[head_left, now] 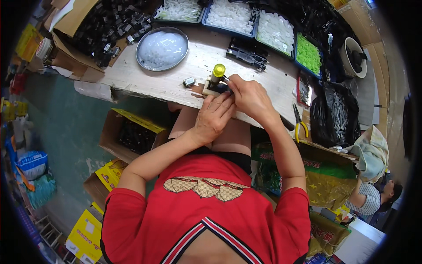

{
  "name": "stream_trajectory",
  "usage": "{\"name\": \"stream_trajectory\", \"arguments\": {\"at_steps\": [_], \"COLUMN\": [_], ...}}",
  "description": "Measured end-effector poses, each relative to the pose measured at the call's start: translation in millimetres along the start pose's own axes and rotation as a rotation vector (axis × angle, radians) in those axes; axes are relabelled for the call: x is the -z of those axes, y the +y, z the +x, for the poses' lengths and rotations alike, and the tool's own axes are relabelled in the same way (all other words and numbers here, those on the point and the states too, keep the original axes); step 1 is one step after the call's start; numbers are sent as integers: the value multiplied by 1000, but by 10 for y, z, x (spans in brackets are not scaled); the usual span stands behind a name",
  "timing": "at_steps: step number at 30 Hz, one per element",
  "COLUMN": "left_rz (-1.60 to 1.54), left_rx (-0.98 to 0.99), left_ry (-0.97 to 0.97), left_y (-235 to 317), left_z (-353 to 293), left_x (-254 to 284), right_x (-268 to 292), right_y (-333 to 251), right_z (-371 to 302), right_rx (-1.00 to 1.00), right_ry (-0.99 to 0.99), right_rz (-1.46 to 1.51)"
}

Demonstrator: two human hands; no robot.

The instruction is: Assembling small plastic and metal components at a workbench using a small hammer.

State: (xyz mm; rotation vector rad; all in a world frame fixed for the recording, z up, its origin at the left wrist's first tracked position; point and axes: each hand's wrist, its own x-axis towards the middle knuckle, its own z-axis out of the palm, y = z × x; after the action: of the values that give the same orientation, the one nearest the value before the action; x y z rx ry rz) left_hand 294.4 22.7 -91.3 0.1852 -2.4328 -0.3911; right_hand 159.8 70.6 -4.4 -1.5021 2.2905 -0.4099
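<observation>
At the near edge of the bench stands a small cream block fixture point(207, 91) with a yellow round-topped knob point(218, 70) on it. My right hand point(252, 97) is closed in a pinch just right of the knob, around a small dark piece that its fingers mostly cover. Close against it, my left hand point(212, 118) has its fingers bent and pressed together at the front of the fixture; what they hold is hidden. A small silver motor point(189, 82) lies left of the fixture. Behind my right hand is a group of long black parts point(247, 55).
A round metal dish point(162, 48) of clear, gel-like material stands left, beside a heap of black parts point(114, 28). Trays of white pieces point(231, 18) and green pieces point(309, 53) line the back. Yellow-handled pliers point(300, 125) and a black bag point(336, 114) lie right.
</observation>
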Motion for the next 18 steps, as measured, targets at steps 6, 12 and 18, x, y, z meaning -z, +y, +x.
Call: {"name": "stream_trajectory", "arguments": {"at_steps": [6,12,18], "left_rz": [-52,-14,-262], "left_rx": [-45,-14,-207], "left_ry": [19,23,-152], "left_y": [-10,-323,-582], "left_z": [39,277,502], "left_x": [10,121,185], "right_x": [-21,-25,-122], "right_y": [85,708,1203], "right_z": [-52,-404,-829], "right_rx": [-52,-231,-331], "right_ry": [73,415,448], "right_rz": [28,65,-279]}}
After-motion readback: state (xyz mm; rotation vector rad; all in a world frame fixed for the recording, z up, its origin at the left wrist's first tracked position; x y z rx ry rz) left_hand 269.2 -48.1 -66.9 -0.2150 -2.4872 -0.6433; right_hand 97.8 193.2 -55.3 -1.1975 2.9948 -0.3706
